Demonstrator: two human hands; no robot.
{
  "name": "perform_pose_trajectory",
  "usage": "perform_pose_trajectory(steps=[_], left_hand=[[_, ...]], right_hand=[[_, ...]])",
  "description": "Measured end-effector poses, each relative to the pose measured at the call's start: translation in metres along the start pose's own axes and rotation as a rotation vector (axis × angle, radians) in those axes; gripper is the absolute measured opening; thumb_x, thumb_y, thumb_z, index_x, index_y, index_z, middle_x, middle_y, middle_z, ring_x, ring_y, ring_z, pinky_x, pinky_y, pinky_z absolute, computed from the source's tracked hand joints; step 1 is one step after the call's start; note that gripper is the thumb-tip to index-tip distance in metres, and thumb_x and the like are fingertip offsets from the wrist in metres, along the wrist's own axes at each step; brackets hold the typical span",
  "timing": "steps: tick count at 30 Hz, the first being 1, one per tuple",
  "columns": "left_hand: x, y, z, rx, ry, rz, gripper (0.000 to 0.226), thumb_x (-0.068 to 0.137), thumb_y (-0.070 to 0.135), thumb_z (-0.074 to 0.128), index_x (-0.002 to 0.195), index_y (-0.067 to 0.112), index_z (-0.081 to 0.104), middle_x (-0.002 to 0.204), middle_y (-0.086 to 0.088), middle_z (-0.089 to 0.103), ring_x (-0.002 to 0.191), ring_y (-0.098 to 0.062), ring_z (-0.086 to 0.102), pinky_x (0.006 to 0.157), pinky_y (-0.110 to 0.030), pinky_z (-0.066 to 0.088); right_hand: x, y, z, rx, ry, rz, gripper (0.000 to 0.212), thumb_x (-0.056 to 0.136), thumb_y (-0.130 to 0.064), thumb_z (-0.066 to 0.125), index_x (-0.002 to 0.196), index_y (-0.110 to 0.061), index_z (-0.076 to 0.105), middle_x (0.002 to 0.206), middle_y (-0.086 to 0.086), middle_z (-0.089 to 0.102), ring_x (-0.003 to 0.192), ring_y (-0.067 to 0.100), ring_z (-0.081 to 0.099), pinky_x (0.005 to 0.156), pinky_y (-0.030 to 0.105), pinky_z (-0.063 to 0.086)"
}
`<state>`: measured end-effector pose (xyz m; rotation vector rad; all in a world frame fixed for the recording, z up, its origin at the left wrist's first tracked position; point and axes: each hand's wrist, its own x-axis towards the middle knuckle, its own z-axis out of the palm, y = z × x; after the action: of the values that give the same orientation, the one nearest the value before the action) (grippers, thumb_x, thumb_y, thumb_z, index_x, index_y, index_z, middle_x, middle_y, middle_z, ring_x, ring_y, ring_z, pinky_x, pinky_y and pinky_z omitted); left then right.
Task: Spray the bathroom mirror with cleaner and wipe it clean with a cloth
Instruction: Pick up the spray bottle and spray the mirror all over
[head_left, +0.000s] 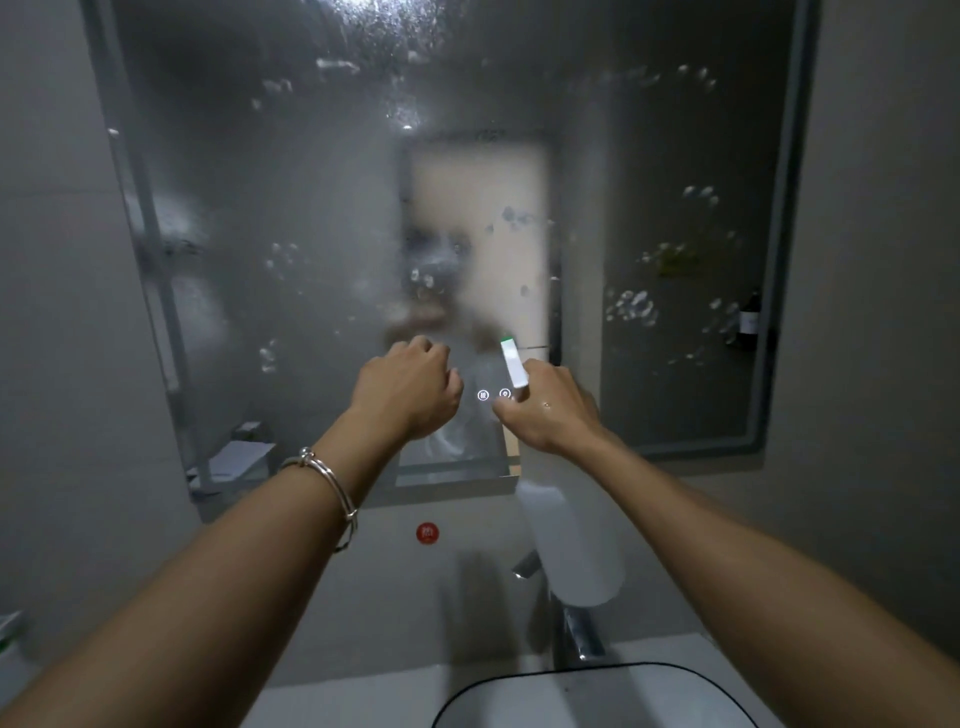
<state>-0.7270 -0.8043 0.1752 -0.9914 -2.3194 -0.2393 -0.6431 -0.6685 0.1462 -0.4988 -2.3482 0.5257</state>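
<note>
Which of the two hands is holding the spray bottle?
The right hand, gripping the spray bottle below its green-tipped nozzle. The left hand, the one wearing the silver bracelet, is a curled fist with nothing visible in it.

Your left forearm and right forearm bare along their visible length, your left wrist ringed by a thin silver-coloured metal bangle, two slim round bands joined at a small knot, your right hand bearing one small wet glint on its back.
</note>
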Motion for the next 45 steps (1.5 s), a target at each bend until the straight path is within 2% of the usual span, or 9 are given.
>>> perform_pose_trajectory(steps=[3,7,12,15,23,31,38,41,45], left_hand=[[0.006,0.010,0.004,-0.006,-0.004,0.011,0.042,0.095,0.036,0.033,0.124,0.013,0.051,0.126,-0.009,0.051,0.116,-0.029,0.048,0.088,-0.040,0.042],[0.015,0.029,0.006,-0.016,-0.010,0.029,0.042,0.095,0.035,0.033,0.126,0.012,0.051,0.127,-0.010,0.051,0.116,-0.029,0.048,0.088,-0.039,0.042],[0.026,0.061,0.006,-0.029,0.007,0.077,0.043,0.095,0.035,0.032,0.127,0.013,0.050,0.128,-0.009,0.051,0.116,-0.027,0.049,0.086,-0.039,0.042],[0.029,0.079,0.008,-0.028,0.007,0.112,0.043,0.095,0.034,0.031,0.126,0.012,0.050,0.127,-0.009,0.051,0.113,-0.026,0.050,0.080,-0.036,0.041],[0.041,0.127,0.016,-0.065,0.004,0.174,0.045,0.095,0.037,0.031,0.128,0.011,0.049,0.129,-0.009,0.051,0.113,-0.025,0.050,0.083,-0.038,0.043],[0.049,0.178,0.020,-0.073,0.024,0.223,0.044,0.095,0.037,0.032,0.126,0.013,0.051,0.126,-0.009,0.053,0.112,-0.026,0.052,0.085,-0.040,0.046],[0.050,0.205,0.029,-0.075,0.002,0.251,0.041,0.096,0.037,0.031,0.121,0.011,0.052,0.119,-0.009,0.054,0.106,-0.026,0.052,0.082,-0.039,0.046],[0.050,0.217,0.033,-0.081,-0.011,0.253,0.042,0.096,0.036,0.032,0.124,0.011,0.051,0.122,-0.010,0.054,0.110,-0.027,0.051,0.083,-0.040,0.046],[0.053,0.233,0.037,-0.084,-0.041,0.288,0.045,0.096,0.038,0.030,0.129,0.011,0.048,0.127,-0.010,0.052,0.114,-0.025,0.050,0.085,-0.041,0.047]], right_hand=[[0.004,0.018,-0.010,0.011,0.015,0.007,0.024,0.073,-0.039,0.057,0.072,-0.019,0.044,0.084,0.008,0.060,0.074,0.032,0.052,0.064,0.033,0.043],[0.008,0.038,-0.022,0.072,0.026,0.062,0.026,0.059,-0.043,0.050,0.068,-0.018,0.046,0.079,0.007,0.061,0.072,0.032,0.058,0.060,0.035,0.045],[0.007,0.060,-0.038,0.084,0.064,0.097,0.017,0.068,-0.031,0.055,0.063,-0.021,0.042,0.071,0.004,0.054,0.063,0.026,0.048,0.055,0.031,0.038],[0.005,0.073,-0.048,0.062,0.055,0.097,0.014,0.065,-0.030,0.053,0.061,-0.019,0.045,0.066,0.004,0.054,0.060,0.027,0.051,0.053,0.031,0.040],[-0.008,0.110,-0.091,0.148,0.091,0.130,0.011,0.071,-0.022,0.056,0.063,-0.019,0.049,0.066,0.001,0.056,0.059,0.020,0.049,0.054,0.032,0.040],[-0.018,0.141,-0.117,0.118,0.090,0.163,0.025,0.071,-0.019,0.058,0.053,-0.017,0.040,0.056,-0.001,0.046,0.050,0.017,0.040,0.049,0.029,0.034],[-0.024,0.171,-0.136,0.074,0.054,0.157,0.024,0.080,-0.016,0.058,0.062,-0.018,0.043,0.060,-0.001,0.046,0.050,0.014,0.040,0.049,0.025,0.033],[-0.026,0.186,-0.145,0.083,0.074,0.193,0.016,0.081,-0.019,0.059,0.069,-0.018,0.048,0.064,-0.001,0.048,0.056,0.014,0.044,0.055,0.029,0.037],[-0.032,0.200,-0.152,0.093,0.078,0.203,0.014,0.085,-0.018,0.058,0.074,-0.015,0.050,0.065,-0.002,0.047,0.057,0.012,0.045,0.054,0.025,0.037]])
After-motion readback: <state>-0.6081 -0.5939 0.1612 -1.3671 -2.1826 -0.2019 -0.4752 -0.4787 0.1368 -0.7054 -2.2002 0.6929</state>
